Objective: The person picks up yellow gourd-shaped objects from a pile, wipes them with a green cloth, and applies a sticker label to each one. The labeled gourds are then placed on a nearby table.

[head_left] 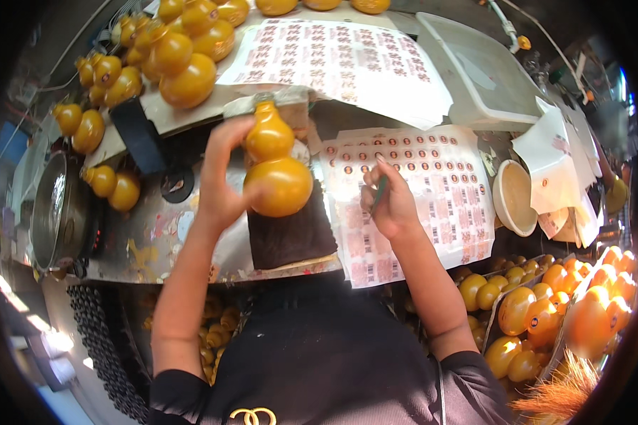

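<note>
Black garment with gold looped emblem (254, 415) at bottom centre of frame, forearms rising from it.

Lower right: heap of glossy orange-yellow gourds (546, 312) in a bin beside the table edge; tuft of straw-coloured fibres (563, 393) at the bottom right corner. More small gourds dimly seen under the table, lower left of centre.

Centre right: right hand (392, 205) clenched around a slim green tool (379, 193), tip resting on white sticker sheet with rows of small round red-and-white labels (432, 191) lying flat on the table.

Centre: left hand (223, 184) grasping glossy orange-yellow double-bulb gourd (276, 166) from its left side, fingers curled over the upper bulb, gourd upright and held above dark brown cloth pad (290, 234). Pad lying on paint-stained metal table (149, 241).

Right of sticker sheet: shallow cream bowl (514, 198), then crumpled white backing papers (560, 170).

Left edge: round steel pot (53, 212); two gourds just right of it.

Upper centre: second, larger printed label sheet (340, 60) curling over the table's far part. Upper left: pile of large gourds (170, 49) on a board. Upper right: white plastic tray (485, 74).
</note>
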The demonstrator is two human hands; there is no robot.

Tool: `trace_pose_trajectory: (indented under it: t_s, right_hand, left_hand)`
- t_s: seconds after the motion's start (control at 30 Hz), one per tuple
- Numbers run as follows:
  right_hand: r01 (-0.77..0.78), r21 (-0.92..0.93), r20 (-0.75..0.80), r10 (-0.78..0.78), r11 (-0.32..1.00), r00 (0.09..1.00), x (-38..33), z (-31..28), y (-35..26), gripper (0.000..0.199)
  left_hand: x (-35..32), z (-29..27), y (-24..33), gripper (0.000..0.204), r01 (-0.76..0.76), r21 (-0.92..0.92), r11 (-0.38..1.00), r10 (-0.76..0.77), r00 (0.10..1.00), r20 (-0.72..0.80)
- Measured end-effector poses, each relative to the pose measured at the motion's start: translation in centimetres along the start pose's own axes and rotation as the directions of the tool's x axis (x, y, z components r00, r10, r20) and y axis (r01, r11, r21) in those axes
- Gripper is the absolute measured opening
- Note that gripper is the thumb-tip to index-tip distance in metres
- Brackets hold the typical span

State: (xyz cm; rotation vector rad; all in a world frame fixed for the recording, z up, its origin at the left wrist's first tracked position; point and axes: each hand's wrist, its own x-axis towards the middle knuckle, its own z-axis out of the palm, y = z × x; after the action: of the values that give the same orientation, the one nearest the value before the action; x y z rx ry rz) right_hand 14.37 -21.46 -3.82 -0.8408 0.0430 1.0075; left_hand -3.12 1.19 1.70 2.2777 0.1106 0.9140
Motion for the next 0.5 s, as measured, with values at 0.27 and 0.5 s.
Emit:
trace_pose_trajectory:
  t_s: [0.27, 0.5]
  right_hand:
    - [0.255, -0.167, 0.108, -0.239, 0.952, 0.965, 2.1, 1.0, -4.8, 0.027]
    - [0.218, -0.877, -0.090, -0.593, 0.428, 0.800, -2.5, -8.8, -9.3, 0.021]
  left_hand:
    - [-4.1, 4.3, 2.3, 0.108, 0.074, 0.245, 0.967, -0.072, 0.997, -0.019]
    - [-2.8, 3.6, 5.3, 0.093, 0.111, 0.298, 0.948, -0.146, 0.984, 0.099]
